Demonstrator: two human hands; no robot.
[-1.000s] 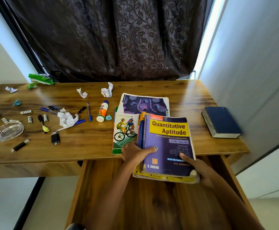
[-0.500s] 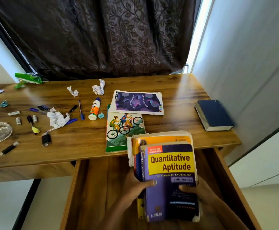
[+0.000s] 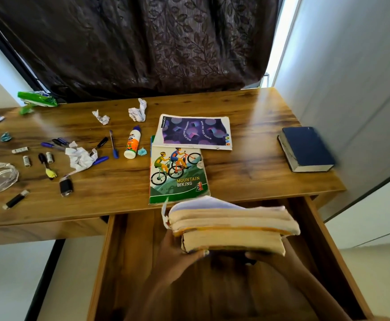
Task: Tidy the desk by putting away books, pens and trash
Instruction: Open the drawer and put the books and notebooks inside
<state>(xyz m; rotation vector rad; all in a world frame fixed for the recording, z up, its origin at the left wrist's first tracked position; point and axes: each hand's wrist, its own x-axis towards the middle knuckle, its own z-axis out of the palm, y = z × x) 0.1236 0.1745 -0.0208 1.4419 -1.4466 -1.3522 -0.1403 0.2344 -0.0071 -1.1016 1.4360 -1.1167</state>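
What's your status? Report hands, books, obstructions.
Left hand and right hand grip stack of books, held over open drawer. Nothing visible blocking drawer.

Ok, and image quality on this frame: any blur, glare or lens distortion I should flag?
Head view only: motion blur smears the stack of books and both hands, left hand, right hand; window glare streaks the desk at its back right; the wide-angle lens bows the desk edges; the dark blue book looks slightly soft.
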